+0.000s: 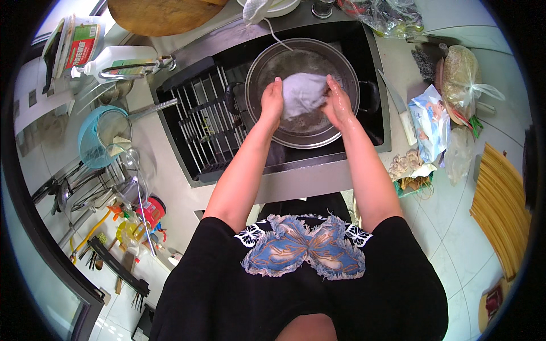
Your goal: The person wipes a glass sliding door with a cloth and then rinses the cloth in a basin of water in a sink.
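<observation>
A wet white cloth (303,96), bunched into a rounded lump, is held between my two hands over a wide metal pot (300,143). My left hand (272,103) grips the cloth's left edge, thumb uppermost. Against its right edge presses my right hand (339,106), which is shiny with water. Cloudy water (298,64) stands in the pot. The pot has black side handles and sits in a dark sink (273,153). Whether the cloth's underside touches the water is hidden.
A slatted metal rack (204,123) fills the sink's left side. To the right, a knife (399,106) lies on the counter beside a blue-and-white soft pack (430,123). At left are a faucet (166,63), a blue basket (91,136) and a sieve (114,128).
</observation>
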The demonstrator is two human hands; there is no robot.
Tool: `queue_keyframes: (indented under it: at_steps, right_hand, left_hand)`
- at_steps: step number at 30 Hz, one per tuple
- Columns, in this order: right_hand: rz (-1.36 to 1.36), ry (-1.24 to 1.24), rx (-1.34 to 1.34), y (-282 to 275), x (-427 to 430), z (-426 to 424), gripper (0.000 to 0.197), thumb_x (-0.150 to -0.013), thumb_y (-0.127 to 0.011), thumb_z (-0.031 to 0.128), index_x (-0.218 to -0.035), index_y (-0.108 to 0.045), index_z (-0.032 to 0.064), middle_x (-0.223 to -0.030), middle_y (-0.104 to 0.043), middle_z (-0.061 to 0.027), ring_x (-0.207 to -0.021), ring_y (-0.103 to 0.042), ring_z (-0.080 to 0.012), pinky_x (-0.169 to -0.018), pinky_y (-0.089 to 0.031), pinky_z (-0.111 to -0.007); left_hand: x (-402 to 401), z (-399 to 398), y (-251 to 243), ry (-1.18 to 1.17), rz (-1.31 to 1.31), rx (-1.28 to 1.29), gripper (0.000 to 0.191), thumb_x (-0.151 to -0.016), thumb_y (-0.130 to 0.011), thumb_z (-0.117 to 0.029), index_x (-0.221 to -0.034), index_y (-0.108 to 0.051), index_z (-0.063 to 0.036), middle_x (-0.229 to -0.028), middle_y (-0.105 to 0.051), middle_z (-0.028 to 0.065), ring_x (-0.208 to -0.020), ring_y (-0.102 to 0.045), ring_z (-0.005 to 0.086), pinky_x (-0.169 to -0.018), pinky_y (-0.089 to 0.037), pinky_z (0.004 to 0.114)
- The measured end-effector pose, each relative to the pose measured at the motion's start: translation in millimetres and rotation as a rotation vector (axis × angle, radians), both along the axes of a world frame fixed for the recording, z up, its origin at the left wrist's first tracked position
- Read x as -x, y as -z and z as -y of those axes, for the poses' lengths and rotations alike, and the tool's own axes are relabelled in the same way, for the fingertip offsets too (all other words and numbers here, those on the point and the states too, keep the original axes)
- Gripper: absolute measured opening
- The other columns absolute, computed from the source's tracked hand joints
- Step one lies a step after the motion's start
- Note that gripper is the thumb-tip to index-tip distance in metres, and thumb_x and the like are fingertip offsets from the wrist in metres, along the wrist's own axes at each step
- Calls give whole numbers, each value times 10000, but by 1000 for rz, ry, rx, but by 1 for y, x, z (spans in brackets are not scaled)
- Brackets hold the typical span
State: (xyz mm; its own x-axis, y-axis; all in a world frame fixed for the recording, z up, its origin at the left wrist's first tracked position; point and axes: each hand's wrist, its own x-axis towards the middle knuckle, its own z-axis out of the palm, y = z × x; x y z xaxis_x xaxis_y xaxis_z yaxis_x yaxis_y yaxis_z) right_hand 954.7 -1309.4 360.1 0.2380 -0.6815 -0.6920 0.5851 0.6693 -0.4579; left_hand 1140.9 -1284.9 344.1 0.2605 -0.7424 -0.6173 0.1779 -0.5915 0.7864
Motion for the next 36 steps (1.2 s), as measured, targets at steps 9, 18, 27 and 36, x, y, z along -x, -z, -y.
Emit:
queue_keyframes:
  at_steps: [9, 18, 27, 36]
  right_hand:
    - [-302, -375, 301, -16, -34, -45, 602, -805, -802, 185, -1302, -526, -10, -1216, -633, -117, -1087, -619, -181, -899, -506, -303]
    - [-611, -83, 413, -14, 10, -36, 232, -860, -613, 54, -1072, -678, -17, -911, -685, -41, -812, -599, -97, -747, -470, -240]
    - [-1250, -253, 533, -15, 34, 4, 608, -860, -654, 222, -1409, -439, 75, -1106, -665, -224, -966, -675, -351, -888, -503, -409]
    - [-1160, -459, 210, 86, 8, -30, 921, -785, -712, 251, -1532, -221, 33, -1528, -312, -268, -1388, -366, -396, -1150, -313, -403]
  left_hand:
    - [2, -14, -13, -145, -643, 43, 332, -989, -462, -110, -1301, -526, -15, -1216, -601, 128, -1090, -593, 244, -972, -476, 400]
    - [-37, -22, -76, 492, 370, 124, 434, -704, -635, 45, -1127, -646, -52, -921, -670, 64, -834, -625, 156, -756, -492, 278]
    - [-45, -13, -62, 604, 1158, 600, 482, -712, -608, 51, -1188, -609, -24, -1222, -592, 174, -1148, -537, 359, -954, -474, 418]
    - [26, -3, 52, 842, 1077, 31, 742, -901, -630, -292, -1542, -257, -294, -1620, -133, 164, -1425, -220, 475, -1090, -290, 638]
